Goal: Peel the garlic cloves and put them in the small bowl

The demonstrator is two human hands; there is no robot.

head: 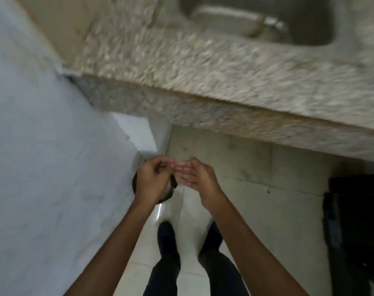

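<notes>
The left hand (153, 180) has a curled grip, too blurry to tell what it holds. The right hand (194, 174) is flat and empty. No garlic shows, so peeling looks paused; next the hands probably must reach up to the surface (203, 71).

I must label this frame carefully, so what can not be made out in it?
Head view only.
What the left hand holds, if anything: hidden by its curled fingers.
The dark round thing below it: mostly covered by that hand.
The contents of the sink: motion blur.
</notes>
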